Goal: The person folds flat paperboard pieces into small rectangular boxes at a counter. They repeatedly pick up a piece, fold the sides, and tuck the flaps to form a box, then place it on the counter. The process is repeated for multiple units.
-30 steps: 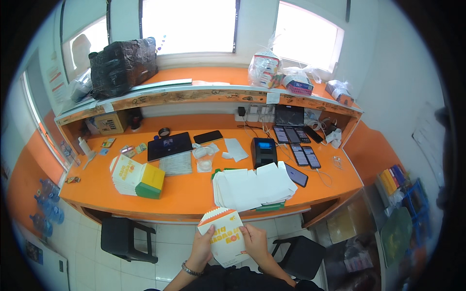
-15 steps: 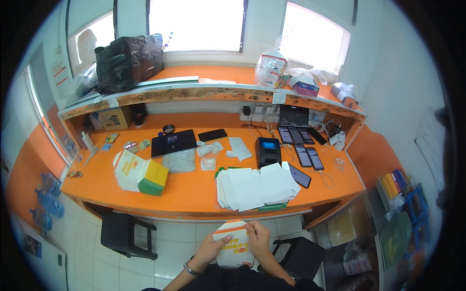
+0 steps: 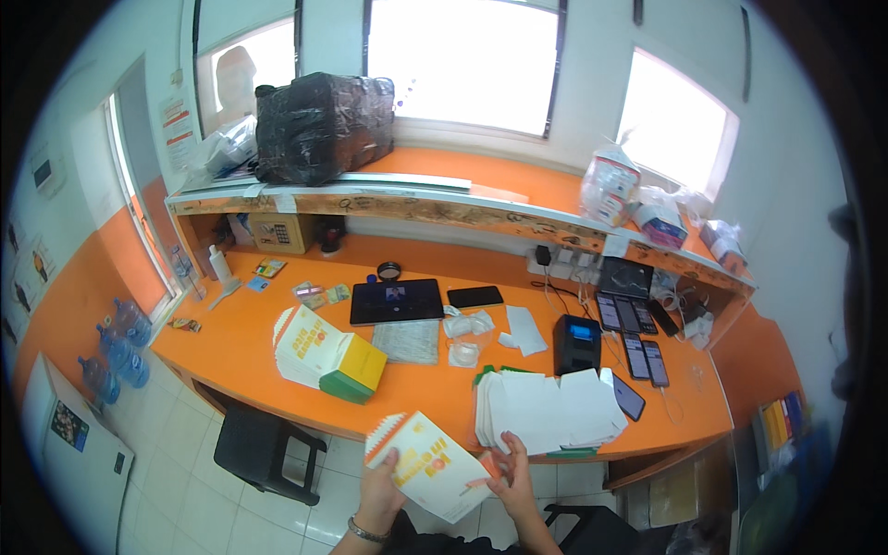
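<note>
Your left hand (image 3: 381, 483) and right hand (image 3: 511, 472) each grip an edge of a flat, glossy white-and-orange paper packet (image 3: 430, 465), held just below the smooth orange desk (image 3: 277, 365) edge.

Orange counter (image 3: 231, 338), bright windows (image 3: 462, 65), tiled floor (image 3: 185, 472)

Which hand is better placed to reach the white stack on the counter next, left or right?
Probably the right hand. It pinches only the corner of the flat printed carton, just below the white stack. The left hand grips the carton from underneath, farther from the stack.
</note>
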### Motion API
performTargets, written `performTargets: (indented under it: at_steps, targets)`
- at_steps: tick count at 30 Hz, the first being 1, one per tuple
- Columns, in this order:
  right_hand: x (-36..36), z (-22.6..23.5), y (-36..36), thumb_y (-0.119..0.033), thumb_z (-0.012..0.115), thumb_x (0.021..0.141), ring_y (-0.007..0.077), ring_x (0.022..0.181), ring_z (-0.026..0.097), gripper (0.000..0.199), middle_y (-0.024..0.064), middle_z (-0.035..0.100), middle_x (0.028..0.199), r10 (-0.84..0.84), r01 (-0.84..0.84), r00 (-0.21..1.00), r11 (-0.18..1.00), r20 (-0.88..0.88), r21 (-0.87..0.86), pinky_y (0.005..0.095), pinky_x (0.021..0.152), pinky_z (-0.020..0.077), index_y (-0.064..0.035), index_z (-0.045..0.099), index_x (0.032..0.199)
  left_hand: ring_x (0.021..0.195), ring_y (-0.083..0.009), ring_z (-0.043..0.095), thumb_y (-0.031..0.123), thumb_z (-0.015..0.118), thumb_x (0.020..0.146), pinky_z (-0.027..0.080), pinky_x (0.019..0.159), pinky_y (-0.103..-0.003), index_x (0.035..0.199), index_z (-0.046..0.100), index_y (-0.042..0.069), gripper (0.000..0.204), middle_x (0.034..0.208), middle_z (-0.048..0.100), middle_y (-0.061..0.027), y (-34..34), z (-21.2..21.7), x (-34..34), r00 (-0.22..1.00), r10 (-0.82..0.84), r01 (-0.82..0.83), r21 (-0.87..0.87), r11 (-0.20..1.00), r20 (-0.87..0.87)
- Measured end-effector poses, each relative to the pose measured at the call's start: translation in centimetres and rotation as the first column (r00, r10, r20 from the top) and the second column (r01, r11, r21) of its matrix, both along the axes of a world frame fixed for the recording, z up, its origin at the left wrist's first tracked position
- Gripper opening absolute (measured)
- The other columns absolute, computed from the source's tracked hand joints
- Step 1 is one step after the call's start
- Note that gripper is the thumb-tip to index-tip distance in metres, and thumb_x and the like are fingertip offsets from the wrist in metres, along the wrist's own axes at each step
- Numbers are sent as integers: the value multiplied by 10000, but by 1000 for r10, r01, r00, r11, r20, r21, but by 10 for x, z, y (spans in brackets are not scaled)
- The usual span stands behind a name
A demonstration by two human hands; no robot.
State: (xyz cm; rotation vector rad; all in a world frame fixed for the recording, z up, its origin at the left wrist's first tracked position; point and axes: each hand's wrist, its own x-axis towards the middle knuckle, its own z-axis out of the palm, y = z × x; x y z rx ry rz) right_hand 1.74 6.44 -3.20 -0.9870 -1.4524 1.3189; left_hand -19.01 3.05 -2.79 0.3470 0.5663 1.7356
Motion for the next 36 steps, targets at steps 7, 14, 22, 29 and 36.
performTargets:
  at_steps: [7,14,22,29,36]
  targets:
    - [-75,-18,34,-343,709,756,273,1301,345,1020,186,307,1423,-45,-23,899,989,-435,-149,372,1074,280,-60,45,1477,1114,-262,554,79,466,957,480,935,-401,1285,427,-4,341,1249,534,-133,56,19,-46,987,157,-153,-83,985,43]
    - [-139,-29,91,-261,714,740,259,1277,375,978,179,371,1370,-59,20,944,992,-325,-122,373,1049,324,-22,103,1466,1061,-203,577,61,479,952,507,886,-355,1272,431,-13,332,1187,556,-153,88,33,-97,938,290,-311,-91,946,-192]
    - [-197,-38,124,-199,724,741,275,1236,421,840,174,420,1327,-313,201,870,930,-381,-306,407,1024,365,16,246,1397,1329,-336,357,-25,516,876,293,1083,-482,1349,438,114,498,1428,386,-173,114,39,-156,335,209,503,362,785,-919]
    - [-236,-12,142,-355,673,777,430,1300,295,714,238,376,1354,-391,290,880,892,270,346,483,1061,285,1,391,1328,1404,-356,199,-9,553,851,201,1118,-499,1384,424,253,608,1517,214,-166,136,20,-176,-16,422,589,332,736,-907]
    - [-293,21,162,-440,639,798,422,1225,391,661,257,368,1365,-242,-28,505,955,828,297,511,926,422,-135,446,1352,1342,-310,320,79,524,910,243,1101,-399,1385,386,47,496,1444,351,-171,168,-3,-233,423,145,106,207,973,-895]
